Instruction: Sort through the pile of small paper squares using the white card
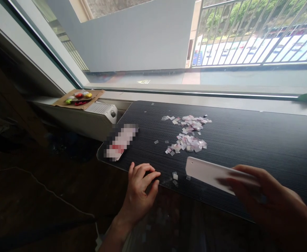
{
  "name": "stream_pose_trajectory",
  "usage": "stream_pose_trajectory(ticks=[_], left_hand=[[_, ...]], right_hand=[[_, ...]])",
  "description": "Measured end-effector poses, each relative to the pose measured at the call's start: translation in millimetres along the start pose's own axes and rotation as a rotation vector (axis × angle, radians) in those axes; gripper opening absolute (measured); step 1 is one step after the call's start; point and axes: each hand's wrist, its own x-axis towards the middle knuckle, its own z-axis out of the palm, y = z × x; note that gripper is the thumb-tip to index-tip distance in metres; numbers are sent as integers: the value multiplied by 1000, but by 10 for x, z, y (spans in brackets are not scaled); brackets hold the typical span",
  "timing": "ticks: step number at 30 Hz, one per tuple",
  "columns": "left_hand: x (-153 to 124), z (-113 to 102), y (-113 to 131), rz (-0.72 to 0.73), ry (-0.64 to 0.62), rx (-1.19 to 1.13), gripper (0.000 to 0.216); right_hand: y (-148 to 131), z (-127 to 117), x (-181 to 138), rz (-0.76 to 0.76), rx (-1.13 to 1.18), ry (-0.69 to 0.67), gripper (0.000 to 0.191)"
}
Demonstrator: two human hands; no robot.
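Note:
My right hand grips a pale, flat rectangular piece with rounded corners and a small hole near its far end. It is held tilted just above the front part of the black table. My left hand rests at the table's front edge, fingers curved and thumb a little apart from the index finger, with nothing visible between them. A few small clear and white squares lie between the two hands. Farther back, two loose heaps of small pinkish-white squares spread out, a nearer heap and a farther heap.
At the table's left end lies a pinkish, pixelated item. Beyond that end stand a white heater and a cardboard sheet carrying colourful small objects. A window runs along the back. A white cable trails across the dark floor.

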Motion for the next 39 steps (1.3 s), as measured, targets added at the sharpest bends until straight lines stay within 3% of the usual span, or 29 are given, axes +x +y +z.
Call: stream_pose_trajectory(ticks=[4, 8, 13, 16, 19, 28, 34, 39], left_hand=[[-6, 6, -12, 2, 2, 3, 22], [-12, 9, -30, 7, 7, 4, 22], [-7, 4, -23, 4, -3, 10, 22], [-3, 3, -15, 2, 3, 14, 22], [-1, 4, -13, 8, 10, 19, 22], [0, -5, 4, 7, 1, 24, 22], [2, -8, 12, 8, 1, 24, 21], [1, -14, 19, -5, -6, 24, 22]], right_hand=[[23, -70, -4, 67, 7, 52, 28], [23, -83, -5, 171, 61, 14, 19], [143, -96, -65, 390, 202, -47, 32], [233, -109, -84, 502, 250, 25, 35], [255, -86, -95, 557, 330, 77, 28], [108, 83, -238, 608, 557, -94, 24], [166, 127, -167, 585, 483, -55, 30], [139, 182, -201, 528, 509, -130, 27]])
